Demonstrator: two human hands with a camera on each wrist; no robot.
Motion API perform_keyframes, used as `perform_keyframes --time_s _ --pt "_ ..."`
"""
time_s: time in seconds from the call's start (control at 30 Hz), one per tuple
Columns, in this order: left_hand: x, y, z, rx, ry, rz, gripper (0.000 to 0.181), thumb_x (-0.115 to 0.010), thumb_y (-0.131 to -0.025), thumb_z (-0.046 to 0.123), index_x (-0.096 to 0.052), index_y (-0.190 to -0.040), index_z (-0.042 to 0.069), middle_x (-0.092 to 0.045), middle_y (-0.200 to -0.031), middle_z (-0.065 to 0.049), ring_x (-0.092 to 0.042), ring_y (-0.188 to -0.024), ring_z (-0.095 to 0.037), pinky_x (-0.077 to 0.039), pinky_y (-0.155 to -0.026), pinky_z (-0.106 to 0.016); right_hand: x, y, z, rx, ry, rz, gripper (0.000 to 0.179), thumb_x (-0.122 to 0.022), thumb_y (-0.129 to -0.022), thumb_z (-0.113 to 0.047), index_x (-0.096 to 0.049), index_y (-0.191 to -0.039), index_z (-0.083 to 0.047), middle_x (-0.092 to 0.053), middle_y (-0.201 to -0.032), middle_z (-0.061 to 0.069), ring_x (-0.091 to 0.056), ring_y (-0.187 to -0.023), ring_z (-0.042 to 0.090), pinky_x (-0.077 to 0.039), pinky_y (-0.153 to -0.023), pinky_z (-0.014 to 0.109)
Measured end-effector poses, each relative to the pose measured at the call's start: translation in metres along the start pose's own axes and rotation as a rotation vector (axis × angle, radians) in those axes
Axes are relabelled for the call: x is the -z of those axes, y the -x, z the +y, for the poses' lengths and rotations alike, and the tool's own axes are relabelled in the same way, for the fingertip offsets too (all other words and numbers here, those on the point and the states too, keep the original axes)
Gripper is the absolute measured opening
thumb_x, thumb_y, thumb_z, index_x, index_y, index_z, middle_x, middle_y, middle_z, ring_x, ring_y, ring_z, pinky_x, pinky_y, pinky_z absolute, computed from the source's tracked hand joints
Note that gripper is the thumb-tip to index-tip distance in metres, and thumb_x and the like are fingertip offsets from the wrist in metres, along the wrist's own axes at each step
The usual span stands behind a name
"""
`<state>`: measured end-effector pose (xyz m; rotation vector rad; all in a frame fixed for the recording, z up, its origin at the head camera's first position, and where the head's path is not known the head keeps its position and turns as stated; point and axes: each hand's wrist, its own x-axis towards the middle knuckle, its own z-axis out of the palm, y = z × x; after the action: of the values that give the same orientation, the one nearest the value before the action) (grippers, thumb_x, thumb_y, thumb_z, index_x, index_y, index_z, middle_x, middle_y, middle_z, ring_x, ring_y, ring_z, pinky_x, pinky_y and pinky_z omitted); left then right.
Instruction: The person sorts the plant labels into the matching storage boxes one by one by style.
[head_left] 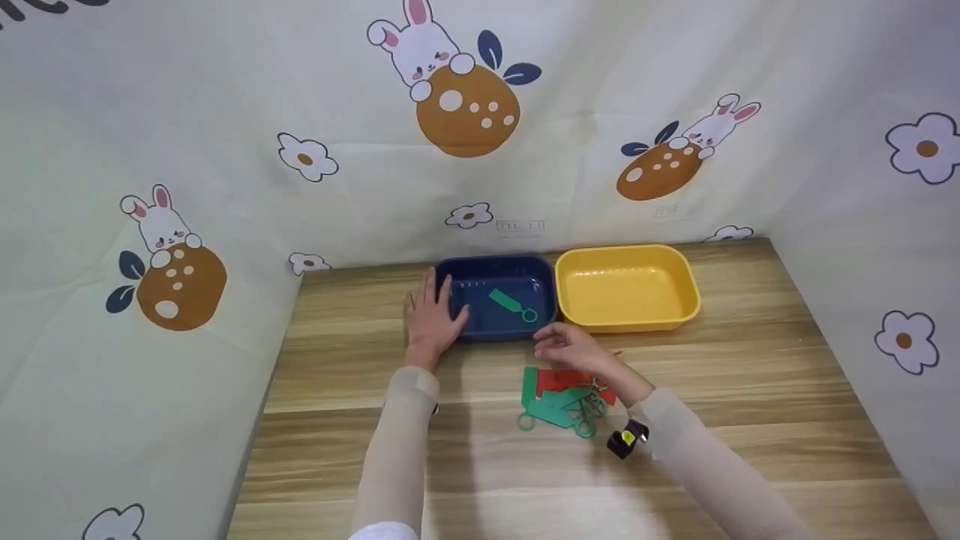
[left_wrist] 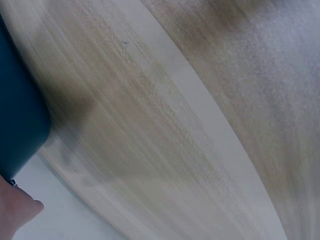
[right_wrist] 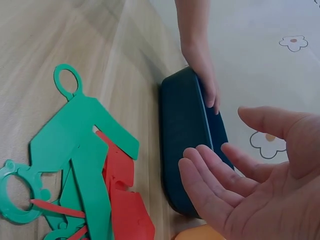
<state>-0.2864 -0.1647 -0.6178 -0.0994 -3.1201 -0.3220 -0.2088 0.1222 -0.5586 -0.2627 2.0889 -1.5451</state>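
Observation:
A dark blue plastic tray point(head_left: 495, 336) has one flat green tag with a ring end point(head_left: 505, 301) lying inside it. Over the tray's left rim rests my left hand point(head_left: 433, 319), its fingers spread. My right hand point(head_left: 576, 351) hovers near the tray's front right corner; in the right wrist view its fingers are loosely bent and hold nothing. Below that hand lies a loose pile of flat green tags point(right_wrist: 67, 132) and red tags point(right_wrist: 131, 215), overlapping one another, some with rings. The left wrist view catches only a fingertip point(left_wrist: 20, 207) beside the tray's wall.
A yellow tray point(head_left: 626, 328) stands against the blue one on its right. Both sit on a wood-grain table point(head_left: 720, 420) near its back edge. Cloth printed with rabbits and flowers point(head_left: 360, 202) closes off the back and both sides.

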Motion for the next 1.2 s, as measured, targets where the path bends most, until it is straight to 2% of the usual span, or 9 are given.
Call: perform_keyframes --time_s 0.2,0.33,0.47,0.6,0.7,0.9,1.03,1.2 --pt "-0.001 -0.001 -0.001 0.004 0.001 -0.001 0.077 -0.043 -0.096 0.059 -0.023 -0.16 0.02 -0.008 -0.17 -0.01 -0.01 -0.157 -0.028 -0.015 -0.124 -0.058 -0.002 0.004 0.005 -0.01 0.043 -0.049 0.039 -0.06 -0.095 -0.008 -0.053 -0.127 0.012 -0.067 -0.113 0.024 -0.067 -0.098 0.023 -0.057 -0.091 0.049" --pt "0.0 0.0 0.0 0.004 0.001 -0.004 0.078 -0.043 -0.096 0.059 -0.023 -0.16 0.02 -0.008 -0.169 -0.01 -0.011 -0.157 -0.029 -0.014 -0.124 -0.058 -0.002 0.007 0.009 -0.003 0.101 -0.079 0.04 -0.062 -0.094 -0.011 -0.055 -0.126 0.012 -0.069 -0.111 0.023 -0.066 -0.094 0.018 -0.057 -0.09 0.05" --pt "0.001 0.002 0.0 -0.001 0.017 -0.003 0.077 -0.042 -0.097 0.059 -0.023 -0.16 0.02 -0.007 -0.17 -0.01 -0.011 -0.157 -0.03 -0.013 -0.124 -0.058 -0.003 0.01 0.013 0.013 0.143 -0.105 0.04 -0.064 -0.093 -0.011 -0.057 -0.125 0.012 -0.069 -0.11 0.024 -0.064 -0.09 0.011 -0.059 -0.083 0.038" --pt "0.002 0.004 0.001 -0.006 0.035 0.003 0.076 -0.043 -0.097 0.058 -0.023 -0.16 0.019 -0.006 -0.17 -0.01 -0.01 -0.157 -0.03 -0.012 -0.124 -0.058 -0.004 0.012 0.017 0.041 0.186 -0.134 0.038 -0.065 -0.092 -0.009 -0.058 -0.122 0.013 -0.07 -0.107 0.024 -0.064 -0.085 0.01 -0.054 -0.072 0.022" --pt "0.002 0.004 0.001 -0.009 0.037 0.006 0.076 -0.043 -0.097 0.057 -0.024 -0.159 0.019 -0.007 -0.169 -0.011 -0.011 -0.157 -0.029 -0.013 -0.124 -0.059 -0.005 0.013 0.02 0.049 0.214 -0.153 0.034 -0.066 -0.092 -0.008 -0.06 -0.118 0.013 -0.07 -0.105 0.024 -0.063 -0.082 0.009 -0.051 -0.069 0.02" --pt "0.002 0.003 0.001 -0.007 0.039 0.001 0.076 -0.042 -0.097 0.058 -0.024 -0.159 0.019 -0.007 -0.169 -0.011 -0.009 -0.157 -0.029 -0.013 -0.124 -0.059 -0.008 0.015 0.023 0.048 0.249 -0.195 0.027 -0.066 -0.09 -0.006 -0.063 -0.112 0.01 -0.073 -0.102 0.024 -0.065 -0.085 0.008 -0.05 -0.074 0.019" --pt "0.001 0.002 0.0 -0.002 0.028 -0.009 0.076 -0.042 -0.097 0.058 -0.023 -0.16 0.02 -0.005 -0.17 -0.01 -0.008 -0.157 -0.029 -0.012 -0.125 -0.057 -0.01 0.018 0.025 0.058 0.339 -0.203 0.023 -0.069 -0.088 -0.008 -0.067 -0.106 0.006 -0.073 -0.096 0.016 -0.061 -0.08 0.006 -0.049 -0.071 0.018" --pt "-0.001 0.0 -0.001 -0.005 0.023 0.005 0.077 -0.042 -0.096 0.059 -0.024 -0.16 0.019 -0.006 -0.17 -0.011 -0.01 -0.157 -0.03 -0.013 -0.124 -0.058 -0.014 0.021 0.025 0.04 0.398 -0.204 0.021 -0.071 -0.085 -0.009 -0.068 -0.103 0.004 -0.07 -0.088 0.008 -0.057 -0.075 0.008 -0.047 -0.068 0.019"
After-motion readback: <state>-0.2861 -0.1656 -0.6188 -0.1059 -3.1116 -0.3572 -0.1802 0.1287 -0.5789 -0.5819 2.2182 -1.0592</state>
